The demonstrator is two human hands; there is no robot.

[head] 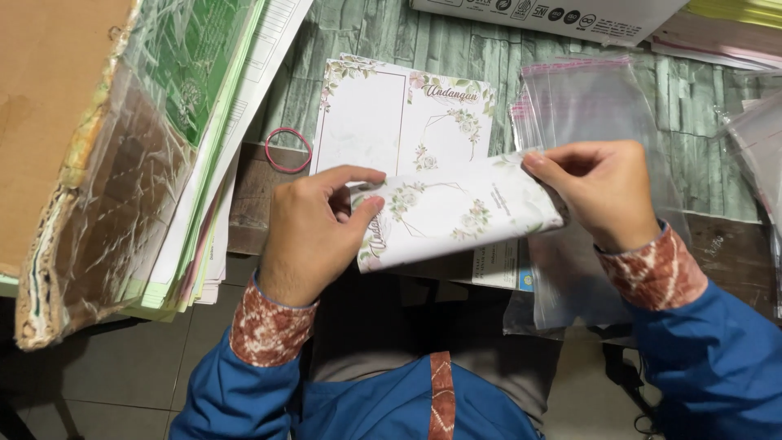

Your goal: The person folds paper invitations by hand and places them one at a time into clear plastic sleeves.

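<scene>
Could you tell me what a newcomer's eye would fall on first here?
First the floral card at centre, held by the left hand and right hand. Then the open cards lying behind it, clear bags to the right, and a pink rubber band beside the paper stack on the left.

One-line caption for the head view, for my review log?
Both hands, left hand and right hand, hold a folded floral card above a flat floral card, beside clear plastic sleeves and a pink rubber band.
</scene>
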